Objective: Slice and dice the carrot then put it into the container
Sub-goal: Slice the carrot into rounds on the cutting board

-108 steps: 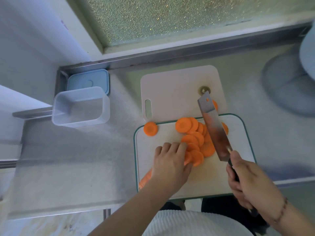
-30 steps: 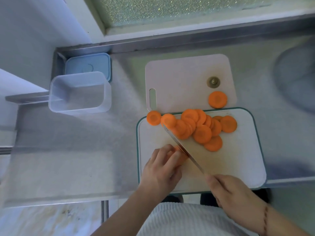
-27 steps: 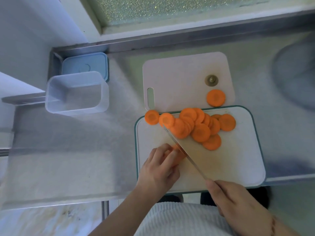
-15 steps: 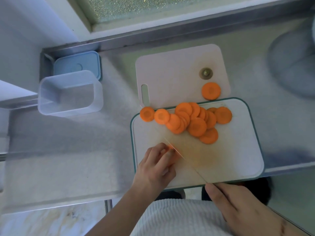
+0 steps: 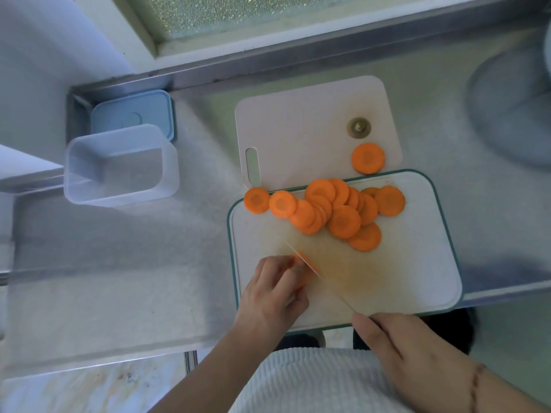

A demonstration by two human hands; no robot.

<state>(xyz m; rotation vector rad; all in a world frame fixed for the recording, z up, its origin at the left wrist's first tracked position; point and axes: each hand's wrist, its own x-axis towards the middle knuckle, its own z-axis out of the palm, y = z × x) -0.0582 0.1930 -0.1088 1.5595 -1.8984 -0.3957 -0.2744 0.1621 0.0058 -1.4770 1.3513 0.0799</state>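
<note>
Steel bench (image 5: 119, 278) carries the empty container (image 5: 119, 166) at left. On the cutting board (image 5: 417, 278), my left hand (image 5: 272, 296) curls over the carrot (image 5: 301, 263), slices (image 5: 337, 208) beyond; my right hand (image 5: 414, 350) grips the knife (image 5: 316, 271).

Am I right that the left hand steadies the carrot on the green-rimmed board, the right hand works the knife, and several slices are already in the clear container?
Not quite. The head view shows the clear container holding no slices; the carrot slices lie on the green-rimmed board. The rest stands: the left hand steadies the carrot and the right hand works the knife.
</note>
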